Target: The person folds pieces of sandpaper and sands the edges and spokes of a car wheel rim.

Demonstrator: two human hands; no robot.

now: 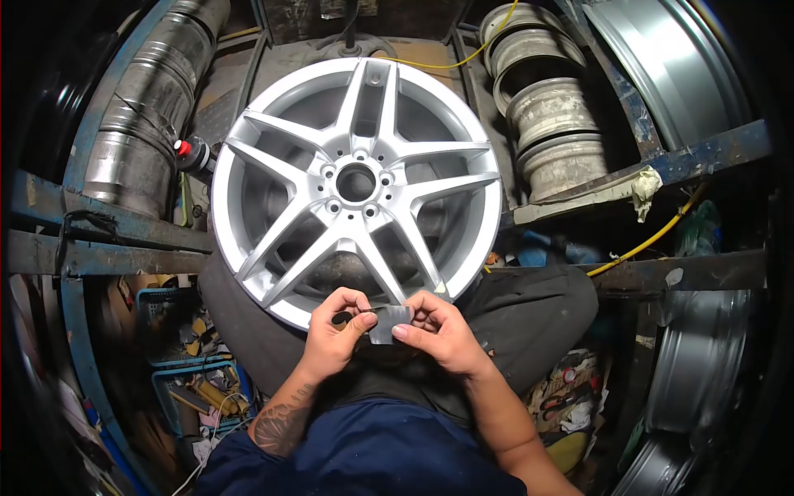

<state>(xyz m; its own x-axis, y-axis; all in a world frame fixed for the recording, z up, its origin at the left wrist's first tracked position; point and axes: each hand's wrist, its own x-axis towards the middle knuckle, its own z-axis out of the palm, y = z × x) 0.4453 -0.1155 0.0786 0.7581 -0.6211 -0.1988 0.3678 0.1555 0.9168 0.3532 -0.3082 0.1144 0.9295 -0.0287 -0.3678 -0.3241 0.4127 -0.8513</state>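
Head view: my left fingers and right fingers pinch opposite sides of a small, thin, grey rectangular sheet, beside the near rim of a silver, multi-spoked metal wheel; I'd press evenly, lightly, to avoid creasing it.

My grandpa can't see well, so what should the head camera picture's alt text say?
A person's left hand and right hand hold a small grey sheet by a big silver wheel. Metal rims are stacked at the right, and blue baskets of odds and ends sit lower left.
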